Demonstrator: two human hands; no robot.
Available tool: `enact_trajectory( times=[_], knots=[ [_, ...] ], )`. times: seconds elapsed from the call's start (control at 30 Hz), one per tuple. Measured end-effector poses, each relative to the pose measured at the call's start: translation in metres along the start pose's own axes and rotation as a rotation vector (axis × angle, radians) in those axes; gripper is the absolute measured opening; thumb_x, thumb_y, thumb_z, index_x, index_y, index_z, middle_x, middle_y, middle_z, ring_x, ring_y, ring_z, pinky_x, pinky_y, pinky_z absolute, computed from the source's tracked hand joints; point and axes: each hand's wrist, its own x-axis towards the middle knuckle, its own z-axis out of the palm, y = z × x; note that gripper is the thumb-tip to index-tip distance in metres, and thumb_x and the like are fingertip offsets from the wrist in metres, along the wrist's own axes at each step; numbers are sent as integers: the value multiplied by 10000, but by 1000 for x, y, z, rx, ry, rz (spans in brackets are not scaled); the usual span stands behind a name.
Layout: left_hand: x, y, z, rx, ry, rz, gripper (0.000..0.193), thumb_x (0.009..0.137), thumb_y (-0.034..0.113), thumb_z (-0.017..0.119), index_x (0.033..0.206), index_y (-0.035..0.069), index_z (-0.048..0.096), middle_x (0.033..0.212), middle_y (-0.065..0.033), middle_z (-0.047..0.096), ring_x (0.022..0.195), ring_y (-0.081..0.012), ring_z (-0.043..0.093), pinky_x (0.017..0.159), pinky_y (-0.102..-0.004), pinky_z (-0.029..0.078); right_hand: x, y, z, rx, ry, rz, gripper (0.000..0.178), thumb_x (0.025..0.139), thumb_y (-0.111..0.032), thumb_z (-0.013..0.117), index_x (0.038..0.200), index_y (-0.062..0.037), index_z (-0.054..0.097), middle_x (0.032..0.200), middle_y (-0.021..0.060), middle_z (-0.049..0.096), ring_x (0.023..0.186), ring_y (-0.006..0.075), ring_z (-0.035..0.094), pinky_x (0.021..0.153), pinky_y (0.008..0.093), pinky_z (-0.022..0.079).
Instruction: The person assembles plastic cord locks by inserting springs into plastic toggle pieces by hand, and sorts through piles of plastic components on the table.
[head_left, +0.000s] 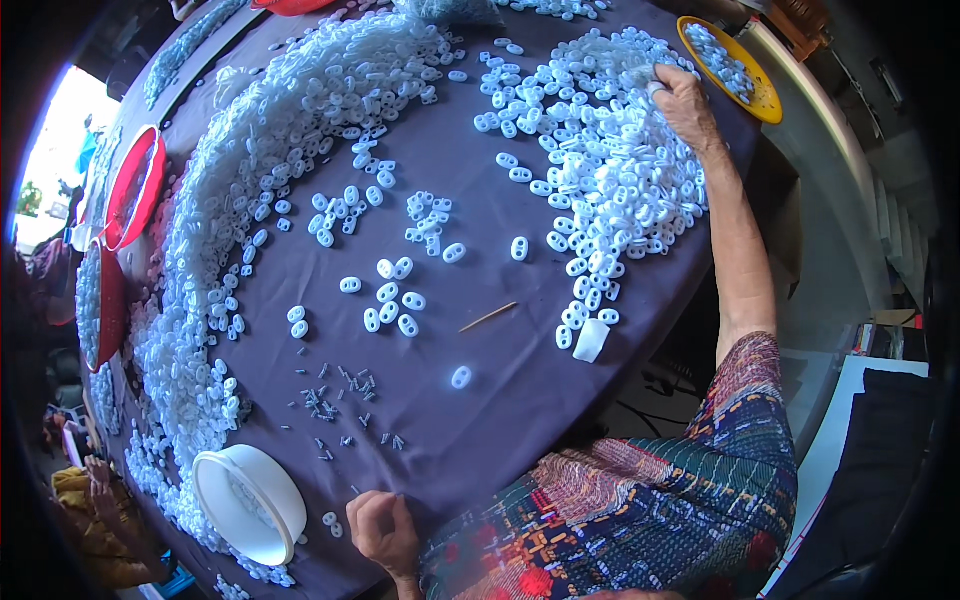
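Hundreds of small white plastic pieces (600,160), oval with two holes each, are lying heaped across a round counter (500,380) draped in dark purple cloth. Taking the thin wooden stick (488,317) near the middle as a marker: the right hand (685,105) is reaching far beyond it and to its right, resting on top of the biggest heap, fingers curled down into the pieces; whether the grip is actually pinching any I cannot tell. The left hand (383,530) is sitting at the near edge, below and left of the stick, loosely fisted with nothing visible in it. A white bowl (250,503) is standing just left of that hand. Tiny grey pins (335,395) are lying scattered between stick and bowl. The pieces look light, stiff and slick, likely easiest pinched across the narrow waist or scooped by the handful.
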Motion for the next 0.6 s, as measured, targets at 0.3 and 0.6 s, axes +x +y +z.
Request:
enact_trajectory(
  times=[0.3, 0.6],
  knots=[
    [1, 1, 1, -5, -2, -24, 137, 699, -39, 676, 786, 19, 587, 787, -91, 576, 714, -203, 564, 669, -287, 447, 29, -89, 63, -16, -192, -452, 241, 749, -134, 659, 975, -50, 645, 1072, 85, 573, 983, 246, 567, 878, 328, 459],
    [2, 2, -1, -3, -8, -31, 139, 700, -38, 680, 788, 20, 590, 784, -91, 578, 714, -207, 567, 669, -289, 448, 17, -58, 30, -42, -216, -183, 145, 756, -65, 621, 880, 7, 596, 893, 87, 566, 861, 229, 562, 822, 352, 453]
  ],
)
